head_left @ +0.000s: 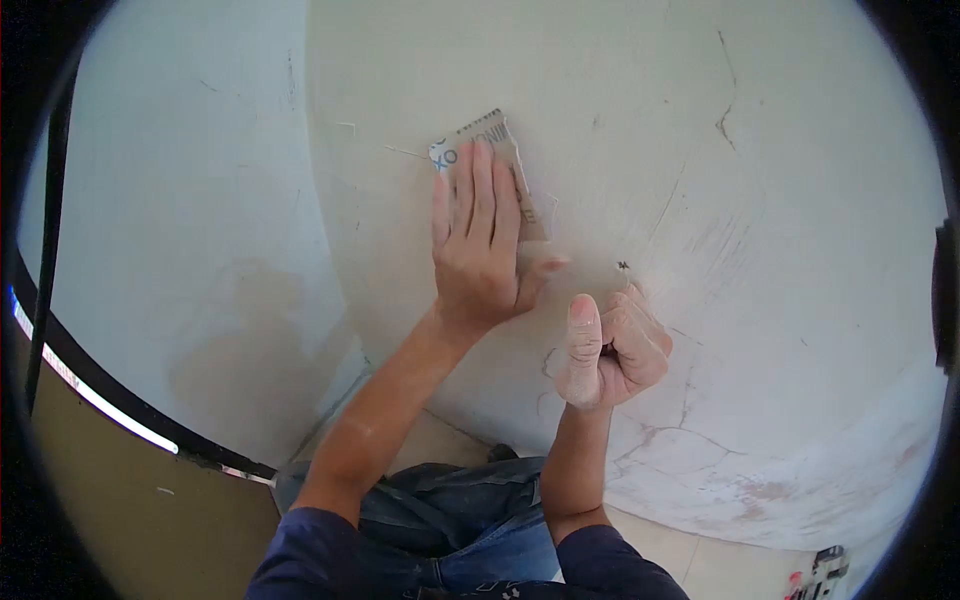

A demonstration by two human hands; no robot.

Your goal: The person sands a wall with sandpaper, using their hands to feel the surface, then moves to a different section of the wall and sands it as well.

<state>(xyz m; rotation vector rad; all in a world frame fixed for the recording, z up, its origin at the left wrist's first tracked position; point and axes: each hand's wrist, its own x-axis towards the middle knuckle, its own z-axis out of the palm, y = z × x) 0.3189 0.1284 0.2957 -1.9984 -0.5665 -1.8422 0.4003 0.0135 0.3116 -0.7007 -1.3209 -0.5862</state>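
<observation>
Facing a pale plastered wall (780,200), the view showed its surface marked by fine cracks, a darker crack at the upper right, scuffs and reddish stains low on the right. To the left, a second wall (180,200) met it at a corner and carried a faint brownish patch. Tiled floor (700,560) lay below, and a dark frame (120,400) with a bright strip ran along the lower left. A small object (825,572) at the bottom right edge was cut off and could not be identified. The sheet of sandpaper (490,135) was largely covered by the hand; only its top and right edge, with partial blue lettering, showed. The left hand (480,240) lay flat, fingers (483,185) extended and together, thumb spread to the right, pressing the sandpaper against the wall. The right hand (610,350), just below and to the right, was curled into a loose fist with the thumb raised; whether it enclosed anything could not be told. Jeans (470,520) appeared beneath the forearms.
</observation>
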